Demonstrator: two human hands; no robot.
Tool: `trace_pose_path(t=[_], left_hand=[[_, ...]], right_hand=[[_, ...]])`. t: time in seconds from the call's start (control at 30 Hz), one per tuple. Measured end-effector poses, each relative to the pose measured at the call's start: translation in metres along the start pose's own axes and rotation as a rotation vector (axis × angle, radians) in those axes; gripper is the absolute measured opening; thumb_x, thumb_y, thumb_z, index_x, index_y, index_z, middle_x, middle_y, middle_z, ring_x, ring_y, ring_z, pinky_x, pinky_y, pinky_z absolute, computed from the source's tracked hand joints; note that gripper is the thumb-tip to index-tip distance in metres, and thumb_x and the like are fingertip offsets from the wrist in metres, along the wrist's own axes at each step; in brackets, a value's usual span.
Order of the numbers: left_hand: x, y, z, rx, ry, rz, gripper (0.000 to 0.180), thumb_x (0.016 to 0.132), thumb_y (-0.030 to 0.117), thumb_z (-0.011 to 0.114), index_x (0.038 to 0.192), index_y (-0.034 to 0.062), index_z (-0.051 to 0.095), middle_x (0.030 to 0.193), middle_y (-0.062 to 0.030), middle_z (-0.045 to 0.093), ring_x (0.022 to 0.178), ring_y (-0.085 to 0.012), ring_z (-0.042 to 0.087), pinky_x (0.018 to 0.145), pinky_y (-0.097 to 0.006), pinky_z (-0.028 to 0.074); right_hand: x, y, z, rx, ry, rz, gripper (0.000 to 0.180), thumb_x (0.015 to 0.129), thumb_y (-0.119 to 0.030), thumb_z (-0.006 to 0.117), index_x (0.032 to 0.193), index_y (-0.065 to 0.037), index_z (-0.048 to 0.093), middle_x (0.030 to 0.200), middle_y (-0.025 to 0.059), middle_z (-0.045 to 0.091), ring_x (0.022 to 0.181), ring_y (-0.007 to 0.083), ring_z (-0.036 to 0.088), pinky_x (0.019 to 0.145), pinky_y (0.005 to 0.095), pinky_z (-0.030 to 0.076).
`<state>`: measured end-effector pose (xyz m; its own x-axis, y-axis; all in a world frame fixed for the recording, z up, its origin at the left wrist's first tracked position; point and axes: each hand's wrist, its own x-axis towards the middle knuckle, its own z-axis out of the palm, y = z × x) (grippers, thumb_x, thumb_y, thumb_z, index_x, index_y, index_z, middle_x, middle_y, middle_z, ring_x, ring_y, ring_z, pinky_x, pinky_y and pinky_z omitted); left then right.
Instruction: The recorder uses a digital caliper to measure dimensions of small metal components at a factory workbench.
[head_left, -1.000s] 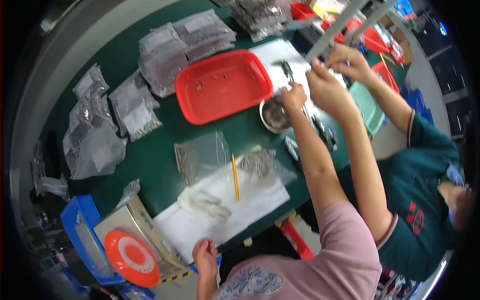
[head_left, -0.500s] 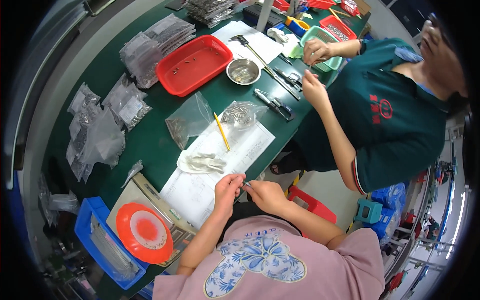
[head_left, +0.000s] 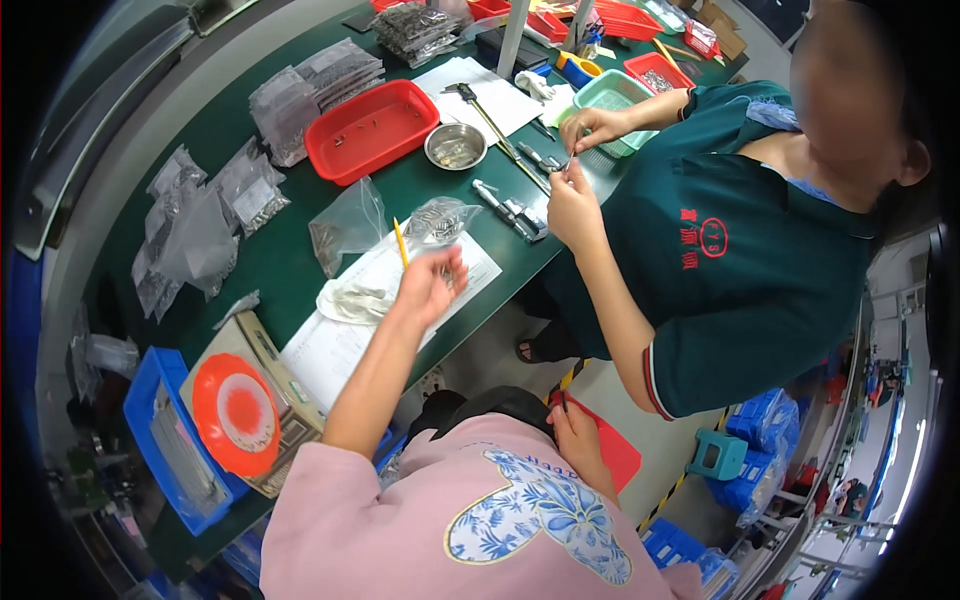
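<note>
My left hand (head_left: 432, 284) is raised over the drawing sheet (head_left: 470, 283), its fingers curled and slightly blurred; what lies in them, if anything, is too small to make out. Just beyond it lies a clear plastic bag of small metal pins (head_left: 437, 218). A yellow pencil (head_left: 401, 243) and a white glove (head_left: 352, 302) rest on the paper to its left. Low by my lap, in front of a red stool (head_left: 612, 450), my right hand (head_left: 577, 432) is closed, with a small dark thing at its fingertips that I cannot identify.
A red tray (head_left: 372, 165) and steel bowl (head_left: 455, 148) hold small parts. Another clear bag (head_left: 347, 225), filled bags (head_left: 190, 240), calipers (head_left: 505, 140) and micrometers (head_left: 510, 212) lie on the green table. A scale (head_left: 285, 390) stands front left. A co-worker (head_left: 740, 270) works at right.
My hands have parted. The left has moved forward over the paper toward the bag of pins; the right has dropped to my lap. The view has shifted, and the co-worker still handles something small.
</note>
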<state>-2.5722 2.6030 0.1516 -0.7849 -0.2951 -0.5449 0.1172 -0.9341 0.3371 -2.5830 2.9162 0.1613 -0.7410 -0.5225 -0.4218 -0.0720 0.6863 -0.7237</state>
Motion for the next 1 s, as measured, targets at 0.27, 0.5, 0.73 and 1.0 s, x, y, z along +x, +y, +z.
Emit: trace_pose_path(t=[0.27, 0.5, 0.73, 1.0], left_hand=[[0.107, 0.025, -0.006, -0.405, 0.603, 0.159, 0.022, 0.075, 0.011, 0.043, 0.093, 0.0002, 0.04, 0.081, -0.0098, 0.042, 0.076, -0.0211, 0.044, 0.072, -0.032, 0.041], [0.118, 0.027, -0.032, -0.625, 0.213, 0.27, 0.03, 0.073, 0.022, 0.04, 0.096, 0.0048, 0.047, 0.1, -0.0107, 0.052, 0.093, -0.0252, 0.048, 0.084, -0.039, 0.033], [0.093, 0.026, -0.006, -0.593, 0.16, 0.317, 0.052, 0.072, 0.028, 0.04, 0.111, -0.0065, 0.035, 0.118, -0.0189, 0.038, 0.109, -0.0311, 0.037, 0.093, -0.042, 0.024], [0.056, 0.045, -0.016, -0.356, 0.276, 0.12, 0.052, 0.073, 0.022, 0.044, 0.113, -0.0091, 0.034, 0.126, -0.0209, 0.026, 0.115, -0.0247, 0.03, 0.097, -0.037, 0.019]], right_hand=[[-0.014, 0.05, -0.028, -0.017, 0.062, 0.018, 0.024, 0.082, -0.022, 0.041, 0.074, -0.002, 0.051, 0.065, 0.0132, 0.055, 0.061, 0.0287, 0.054, 0.055, 0.0346, 0.04], [0.003, 0.02, -0.022, -0.057, 0.043, 0.075, 0.026, 0.083, -0.024, 0.041, 0.073, -0.002, 0.053, 0.058, 0.0115, 0.052, 0.054, 0.0245, 0.052, 0.05, 0.0322, 0.038], [0.025, -0.015, 0.001, -0.005, 0.014, 0.186, 0.024, 0.084, -0.021, 0.04, 0.076, -0.002, 0.052, 0.057, 0.0081, 0.051, 0.052, 0.0164, 0.049, 0.048, 0.0274, 0.037], [0.054, -0.04, 0.03, -0.004, -0.065, 0.152, 0.023, 0.085, -0.02, 0.041, 0.072, -0.002, 0.049, 0.056, 0.0033, 0.047, 0.051, 0.0109, 0.043, 0.048, 0.024, 0.036]])
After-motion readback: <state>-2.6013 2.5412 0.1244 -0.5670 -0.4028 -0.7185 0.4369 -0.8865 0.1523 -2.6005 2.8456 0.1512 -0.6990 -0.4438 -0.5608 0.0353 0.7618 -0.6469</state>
